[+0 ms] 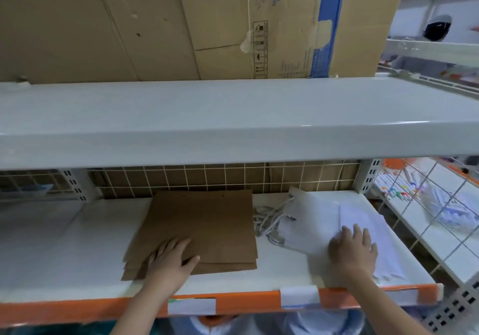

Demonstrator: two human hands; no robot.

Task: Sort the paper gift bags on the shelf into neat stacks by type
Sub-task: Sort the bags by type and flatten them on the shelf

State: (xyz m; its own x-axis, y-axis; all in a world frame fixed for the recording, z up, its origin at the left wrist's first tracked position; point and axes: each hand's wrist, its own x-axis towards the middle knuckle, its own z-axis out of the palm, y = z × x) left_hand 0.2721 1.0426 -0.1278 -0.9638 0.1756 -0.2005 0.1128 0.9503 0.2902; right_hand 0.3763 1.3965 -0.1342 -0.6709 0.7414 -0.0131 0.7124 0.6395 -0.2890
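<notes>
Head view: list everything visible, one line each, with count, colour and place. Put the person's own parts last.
brown paper bags: one flat stack, count unclear, brown, middle of lower shelf
white paper bags: one loose flat pile, white, right of the brown stack
cord handles: a tangle, grey, between the two piles
lower shelf: one, white with orange front edge
label strips: two, white, on the orange edge
upper shelf: one, white, above the bags
cardboard boxes: flattened, brown, one with blue print, on the upper shelf
wire grid: one, white, behind the bags
neighbouring shelf: white, right, holding small blurred items
left hand: flat on the brown stack
right hand: flat on the white pile
</notes>
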